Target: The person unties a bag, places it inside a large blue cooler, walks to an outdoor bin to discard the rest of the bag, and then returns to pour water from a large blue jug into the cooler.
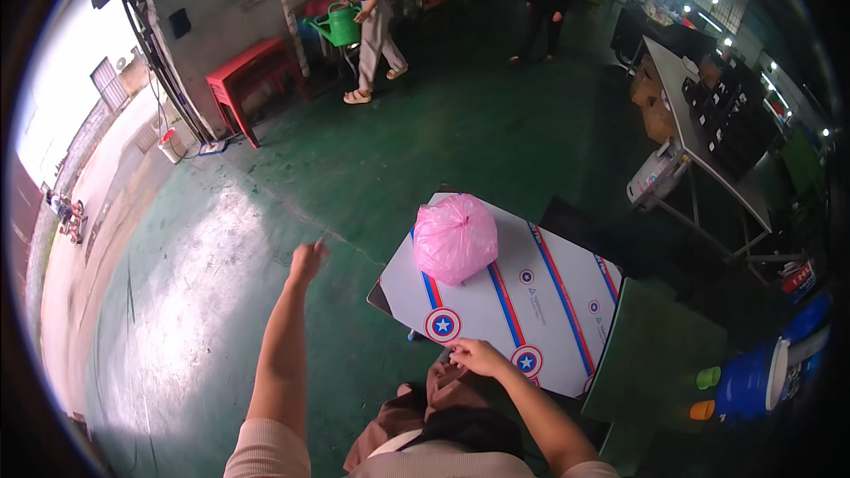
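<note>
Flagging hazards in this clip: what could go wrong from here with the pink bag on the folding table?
1. The pink bag sits near the far corner of the table; a nudge may roll it off.
2. The right hand rests on the near edge; leaning there might tip the table.
3. The left hand is out over the floor, empty, far from the bag, so it may not catch it.

Short beige ribbed sleeves (266,451), brown apron (425,403)

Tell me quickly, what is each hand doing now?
Left hand: raised in the air, holds nothing; fingers look curled.
Right hand: rests on the near edge of the folding table, holds nothing.
</note>
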Demonstrator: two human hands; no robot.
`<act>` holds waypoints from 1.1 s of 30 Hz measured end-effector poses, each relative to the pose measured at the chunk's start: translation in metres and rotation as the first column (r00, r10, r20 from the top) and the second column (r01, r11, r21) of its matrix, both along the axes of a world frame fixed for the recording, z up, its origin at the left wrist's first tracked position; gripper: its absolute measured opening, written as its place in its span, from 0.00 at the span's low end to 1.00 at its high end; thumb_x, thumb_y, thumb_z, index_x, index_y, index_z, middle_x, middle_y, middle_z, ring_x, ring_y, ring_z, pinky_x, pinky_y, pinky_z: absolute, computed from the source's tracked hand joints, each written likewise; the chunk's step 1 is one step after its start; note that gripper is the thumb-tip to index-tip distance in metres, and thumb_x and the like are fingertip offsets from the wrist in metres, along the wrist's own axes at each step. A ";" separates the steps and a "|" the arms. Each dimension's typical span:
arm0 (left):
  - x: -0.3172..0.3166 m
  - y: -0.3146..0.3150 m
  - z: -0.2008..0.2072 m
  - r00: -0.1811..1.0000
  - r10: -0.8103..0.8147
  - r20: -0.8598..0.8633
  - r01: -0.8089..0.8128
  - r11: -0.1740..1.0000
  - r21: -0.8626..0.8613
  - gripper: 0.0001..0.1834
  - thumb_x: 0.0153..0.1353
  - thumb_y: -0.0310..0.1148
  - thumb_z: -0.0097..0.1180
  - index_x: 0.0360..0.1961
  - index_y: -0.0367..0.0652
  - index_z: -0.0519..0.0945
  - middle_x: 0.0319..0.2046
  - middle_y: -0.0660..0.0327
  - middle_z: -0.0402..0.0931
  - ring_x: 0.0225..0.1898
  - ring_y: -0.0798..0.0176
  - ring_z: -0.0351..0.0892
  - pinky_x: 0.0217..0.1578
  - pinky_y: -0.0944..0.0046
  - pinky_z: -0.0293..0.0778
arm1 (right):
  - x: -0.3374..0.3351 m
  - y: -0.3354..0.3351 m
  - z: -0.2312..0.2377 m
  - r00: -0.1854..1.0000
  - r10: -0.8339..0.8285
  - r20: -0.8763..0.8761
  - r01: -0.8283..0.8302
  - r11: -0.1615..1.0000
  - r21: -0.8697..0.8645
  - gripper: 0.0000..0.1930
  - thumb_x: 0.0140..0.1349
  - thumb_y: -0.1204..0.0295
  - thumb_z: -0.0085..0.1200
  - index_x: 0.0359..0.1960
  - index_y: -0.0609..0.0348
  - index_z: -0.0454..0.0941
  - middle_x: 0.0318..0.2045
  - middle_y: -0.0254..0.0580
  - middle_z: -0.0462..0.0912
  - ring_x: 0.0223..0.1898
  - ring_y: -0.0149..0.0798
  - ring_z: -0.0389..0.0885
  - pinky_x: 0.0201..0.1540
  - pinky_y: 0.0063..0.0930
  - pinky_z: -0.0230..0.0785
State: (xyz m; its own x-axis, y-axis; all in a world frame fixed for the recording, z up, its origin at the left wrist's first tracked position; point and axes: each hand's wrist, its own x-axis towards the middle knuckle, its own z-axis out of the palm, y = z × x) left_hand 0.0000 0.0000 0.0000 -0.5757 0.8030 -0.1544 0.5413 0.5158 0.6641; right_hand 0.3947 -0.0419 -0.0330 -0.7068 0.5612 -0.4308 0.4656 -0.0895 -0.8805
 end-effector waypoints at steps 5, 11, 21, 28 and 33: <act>0.071 0.089 0.000 0.965 -0.254 0.065 0.207 0.891 0.405 0.17 0.55 0.43 0.41 0.28 0.43 0.78 0.24 0.51 0.74 0.27 0.57 0.76 0.29 0.61 0.69 | -0.028 0.092 0.006 0.991 -0.025 0.130 0.012 0.995 0.096 0.15 0.51 0.74 0.47 0.42 0.61 0.69 0.25 0.41 0.78 0.24 0.29 0.76 0.29 0.20 0.67; 0.173 0.038 -0.142 0.751 -0.560 0.350 0.618 0.783 -0.074 0.13 0.50 0.41 0.45 0.33 0.48 0.75 0.29 0.55 0.75 0.33 0.52 0.73 0.34 0.57 0.69 | -0.006 0.151 -0.023 0.967 -0.096 0.236 0.093 0.995 0.021 0.15 0.51 0.75 0.47 0.43 0.61 0.69 0.25 0.41 0.78 0.24 0.30 0.76 0.29 0.20 0.66; 0.116 -0.013 -0.138 0.845 -0.378 0.379 0.514 0.772 -0.374 0.11 0.50 0.37 0.47 0.31 0.46 0.77 0.27 0.54 0.75 0.30 0.54 0.75 0.31 0.61 0.71 | -0.005 0.245 -0.049 0.919 -0.360 0.162 0.340 0.930 0.140 0.11 0.51 0.76 0.48 0.39 0.61 0.71 0.29 0.39 0.77 0.23 0.26 0.72 0.26 0.21 0.66; 0.104 0.037 -0.096 0.873 -0.109 0.476 0.183 0.977 -0.111 0.10 0.54 0.28 0.42 0.32 0.37 0.75 0.20 0.60 0.74 0.21 0.70 0.73 0.24 0.71 0.70 | -0.016 0.297 -0.069 0.825 -0.528 0.199 0.411 0.804 0.429 0.11 0.46 0.76 0.50 0.35 0.58 0.72 0.25 0.39 0.77 0.29 0.37 0.76 0.33 0.25 0.67; 0.122 0.088 -0.080 0.880 -0.237 0.412 0.216 0.971 0.099 0.09 0.53 0.27 0.43 0.33 0.37 0.74 0.24 0.59 0.75 0.24 0.68 0.75 0.28 0.70 0.70 | -0.076 0.298 -0.052 0.878 -0.401 0.259 0.245 0.844 0.478 0.13 0.44 0.69 0.56 0.34 0.54 0.73 0.30 0.39 0.77 0.34 0.40 0.75 0.36 0.30 0.66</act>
